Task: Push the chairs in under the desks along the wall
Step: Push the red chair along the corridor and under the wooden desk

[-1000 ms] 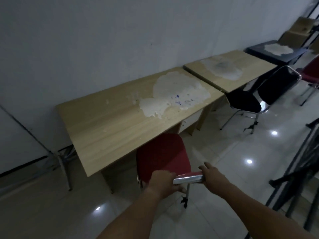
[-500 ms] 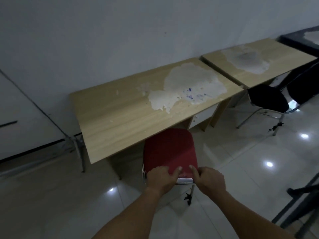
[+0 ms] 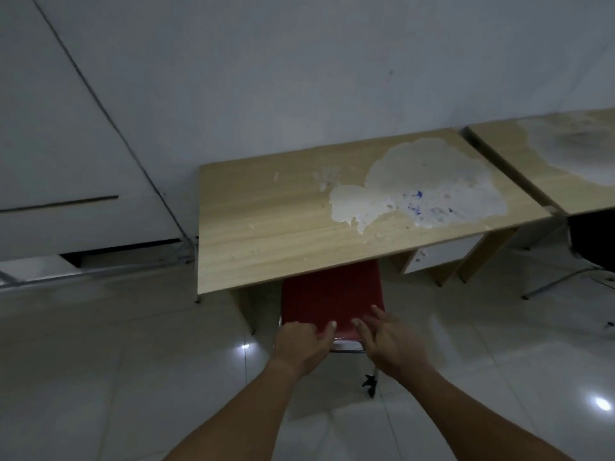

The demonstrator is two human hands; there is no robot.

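A red padded chair (image 3: 329, 294) with a chrome frame stands in front of the wooden desk (image 3: 283, 227), its seat hidden under the desk top. The desk's surface is peeled in a large white patch. My left hand (image 3: 301, 344) is curled over the top edge of the chair's back, thumb on the red padding. My right hand (image 3: 389, 344) lies on the same edge with its fingers stretched and apart across the padding. One black chair foot (image 3: 369, 384) shows below my right wrist.
A second wooden desk (image 3: 519, 161) adjoins on the right, with a dark chair (image 3: 592, 237) and its metal legs in front of it. The white wall runs behind both desks. A metal rail lies on the floor at left (image 3: 100, 271). The tiled floor is glossy.
The red chair has slid further under the desk. My view has swung left, so the far desks have left the picture. My right hand's fingers have loosened and spread on the chair back.
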